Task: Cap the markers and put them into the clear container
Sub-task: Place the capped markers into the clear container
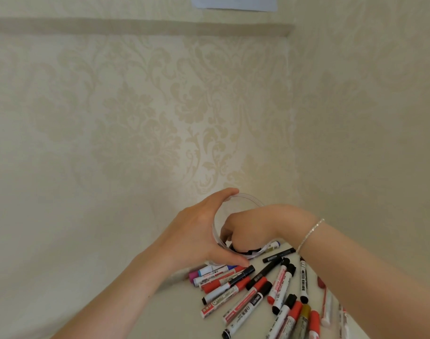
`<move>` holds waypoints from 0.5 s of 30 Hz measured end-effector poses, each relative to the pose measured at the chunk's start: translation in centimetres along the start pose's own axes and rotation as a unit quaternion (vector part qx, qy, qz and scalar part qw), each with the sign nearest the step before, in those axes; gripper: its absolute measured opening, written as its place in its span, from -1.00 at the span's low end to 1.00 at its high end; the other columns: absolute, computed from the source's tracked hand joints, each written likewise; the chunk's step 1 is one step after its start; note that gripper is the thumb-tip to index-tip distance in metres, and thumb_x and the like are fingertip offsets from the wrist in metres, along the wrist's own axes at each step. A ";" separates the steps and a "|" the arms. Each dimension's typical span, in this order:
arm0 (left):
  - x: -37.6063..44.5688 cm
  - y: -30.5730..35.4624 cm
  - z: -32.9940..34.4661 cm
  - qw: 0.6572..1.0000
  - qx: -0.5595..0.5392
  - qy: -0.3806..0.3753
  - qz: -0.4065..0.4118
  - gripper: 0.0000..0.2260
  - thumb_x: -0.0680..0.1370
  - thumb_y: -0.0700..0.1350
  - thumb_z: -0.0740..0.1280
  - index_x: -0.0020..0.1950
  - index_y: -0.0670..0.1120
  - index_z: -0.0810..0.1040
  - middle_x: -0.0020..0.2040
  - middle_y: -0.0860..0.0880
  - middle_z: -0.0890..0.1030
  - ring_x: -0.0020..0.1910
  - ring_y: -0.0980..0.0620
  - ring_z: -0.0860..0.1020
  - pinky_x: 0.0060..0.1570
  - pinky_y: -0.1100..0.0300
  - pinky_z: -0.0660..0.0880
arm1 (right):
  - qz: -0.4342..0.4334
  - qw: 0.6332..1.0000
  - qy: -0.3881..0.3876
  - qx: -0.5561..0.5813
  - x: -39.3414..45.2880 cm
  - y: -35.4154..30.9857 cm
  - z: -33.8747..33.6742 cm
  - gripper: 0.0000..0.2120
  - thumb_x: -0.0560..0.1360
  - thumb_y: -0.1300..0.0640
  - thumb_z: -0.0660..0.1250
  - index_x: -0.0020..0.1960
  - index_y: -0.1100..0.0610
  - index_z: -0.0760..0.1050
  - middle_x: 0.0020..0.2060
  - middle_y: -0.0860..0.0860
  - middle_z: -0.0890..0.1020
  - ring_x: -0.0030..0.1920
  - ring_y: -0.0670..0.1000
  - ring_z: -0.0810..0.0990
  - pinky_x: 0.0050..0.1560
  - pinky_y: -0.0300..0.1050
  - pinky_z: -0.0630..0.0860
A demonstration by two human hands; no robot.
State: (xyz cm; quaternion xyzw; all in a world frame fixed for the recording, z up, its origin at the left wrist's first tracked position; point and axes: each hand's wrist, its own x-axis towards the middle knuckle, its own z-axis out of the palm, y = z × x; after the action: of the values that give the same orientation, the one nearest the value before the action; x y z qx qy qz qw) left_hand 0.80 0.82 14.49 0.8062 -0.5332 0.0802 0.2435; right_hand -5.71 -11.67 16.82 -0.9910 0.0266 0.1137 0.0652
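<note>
The clear container [236, 199] is stood at the far edge of the tabletop [174, 311], close against the patterned wall [135, 118], with its round mouth turned up toward the camera; it is steadied by the left hand [197, 231], whose fingers and thumb are curled round its rim and wall, presumably so that it is not tipped or pushed back while it is being filled. The right hand [253, 226] is reached down into the mouth, fingers bent inward; dark shapes are seen beneath them, probably markers already inside, but whether one is pinched or has been let go cannot be told, since the fingertips are hidden by the hand itself. A thin bracelet [310, 232] is worn at the right wrist. The loose markers [258, 294] are spread in a fan over the near right part of the tabletop, just beside the container, within easy reach of either hand; red, black, pink and gold caps are seen among them, and much of the task is judged to remain.
</note>
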 end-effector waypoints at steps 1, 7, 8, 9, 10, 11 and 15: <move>0.0 0.0 -0.1 1.000 -0.001 0.002 0.000 0.05 0.06 0.30 0.58 0.42 0.40 0.06 0.42 0.36 0.28 0.41 0.30 0.26 0.35 0.30 0.20 | -0.012 1.000 0.016 0.020 -0.3 0.1 0.0 -0.63 0.51 0.32 0.14 0.31 0.30 0.44 0.23 0.21 0.54 0.24 0.18 0.51 0.27 0.00 0.45; -0.2 -0.3 -0.7 1.000 0.006 0.021 -0.013 0.05 0.07 0.31 0.57 0.44 0.37 0.08 0.41 0.36 0.31 0.36 0.29 0.31 0.27 0.33 0.27 | -0.063 0.975 0.194 0.084 -3.2 1.8 -0.1 -0.55 0.47 0.27 0.26 0.34 0.02 0.44 0.23 -0.08 0.54 0.17 -0.13 0.52 0.20 -0.26 0.45; -0.2 -0.4 -0.9 1.000 0.009 0.024 -0.018 0.05 0.07 0.30 0.57 0.45 0.36 0.09 0.40 0.36 0.31 0.35 0.29 0.32 0.26 0.33 0.27 | -0.067 0.966 0.232 0.096 -3.5 2.3 -0.1 -0.57 0.46 0.25 0.29 0.29 -0.02 0.48 0.15 -0.12 0.56 0.08 -0.18 0.52 0.09 -0.32 0.46; -0.3 -0.5 -1.0 0.999 0.010 0.027 -0.022 0.05 0.08 0.29 0.57 0.45 0.35 0.09 0.40 0.35 0.31 0.34 0.30 0.31 0.24 0.34 0.27 | -0.070 0.957 0.264 0.098 -3.7 2.7 0.1 -0.61 0.45 0.22 0.31 0.24 -0.06 0.51 0.07 -0.17 0.55 0.00 -0.22 0.49 -0.02 -0.36 0.42; -0.4 -0.5 -1.1 0.999 0.010 0.030 -0.025 0.05 0.08 0.29 0.57 0.45 0.35 0.09 0.41 0.35 0.30 0.32 0.32 0.30 0.23 0.34 0.25 | -0.069 0.949 0.295 0.084 -3.8 3.0 0.3 -0.64 0.45 0.19 0.33 0.21 -0.10 0.52 0.01 -0.19 0.53 -0.04 -0.21 0.44 -0.07 -0.36 0.37; -0.4 -0.6 -1.2 0.999 0.008 0.034 -0.027 0.05 0.08 0.29 0.58 0.45 0.35 0.09 0.40 0.35 0.31 0.31 0.34 0.29 0.23 0.35 0.23 | -0.068 0.941 0.325 0.059 -3.6 3.3 0.6 -0.67 0.45 0.14 0.35 0.18 -0.12 0.53 -0.03 -0.19 0.48 -0.05 -0.17 0.40 -0.08 -0.32 0.34; -0.4 -0.7 -1.3 0.998 0.021 0.046 -0.032 0.05 0.08 0.29 0.58 0.45 0.35 0.08 0.39 0.34 0.32 0.31 0.30 0.33 0.23 0.34 0.26 | -0.048 0.926 0.370 0.060 -2.4 3.9 2.2 -0.73 0.42 -0.06 0.42 0.11 -0.17 0.56 -0.01 -0.11 0.29 0.07 -0.09 0.30 0.04 -0.24 0.27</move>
State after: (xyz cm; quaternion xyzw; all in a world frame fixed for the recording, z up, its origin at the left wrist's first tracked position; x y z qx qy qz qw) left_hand 1.38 1.98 15.22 0.8234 -0.4932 0.1206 0.2532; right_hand -8.79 -15.10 14.80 -0.9569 0.0080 -0.2665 0.1151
